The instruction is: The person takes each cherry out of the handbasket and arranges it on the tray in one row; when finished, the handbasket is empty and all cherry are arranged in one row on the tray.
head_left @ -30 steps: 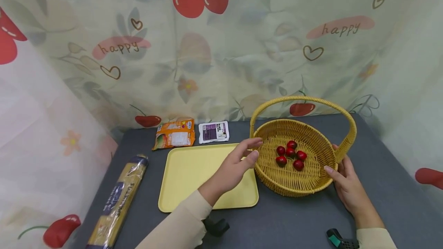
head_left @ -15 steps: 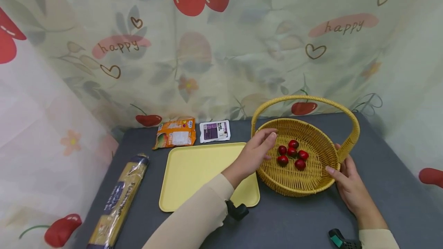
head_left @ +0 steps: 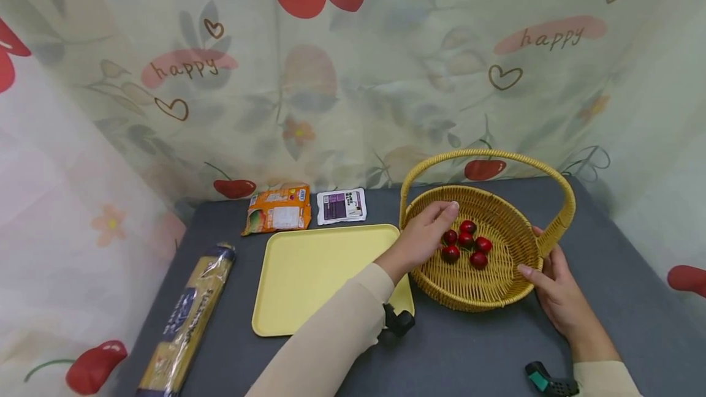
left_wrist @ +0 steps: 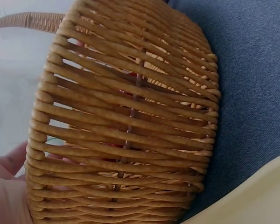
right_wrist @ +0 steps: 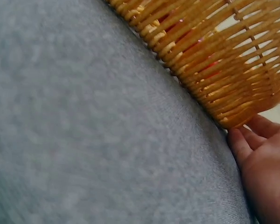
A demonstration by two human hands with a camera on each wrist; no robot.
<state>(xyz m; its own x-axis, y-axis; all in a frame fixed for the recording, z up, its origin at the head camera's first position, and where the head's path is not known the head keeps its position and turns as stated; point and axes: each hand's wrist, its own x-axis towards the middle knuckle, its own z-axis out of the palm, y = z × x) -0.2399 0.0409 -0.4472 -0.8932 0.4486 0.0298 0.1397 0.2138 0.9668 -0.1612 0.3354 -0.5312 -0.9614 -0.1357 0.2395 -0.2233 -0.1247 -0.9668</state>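
A yellow wicker basket (head_left: 499,283) with a tall arched handle stands on the right of the table. Several dark red cherries (head_left: 466,240) lie together on its bottom. My left hand (head_left: 420,239) reaches over the basket's left rim, its fingertips inside beside the cherries and partly hidden. Through the weave in the left wrist view, parts of the fingers show behind the basket wall (left_wrist: 126,107). On the opposite side my right hand (head_left: 559,299) holds the basket, thumb on the rim and fingers outside. The right wrist view shows those fingers (right_wrist: 259,135) against the wicker near the table.
A pale yellow tray (head_left: 314,287) lies left of the basket, under my left forearm. Behind it are an orange packet (head_left: 278,210) and a white and purple packet (head_left: 341,206). A long pack of spaghetti (head_left: 187,320) lies at the left. A printed curtain (head_left: 386,78) hangs behind.
My left hand has moved right, from the near side of the rim to over the inside of the basket. The right hand keeps its hold, and the cherries lie as before.
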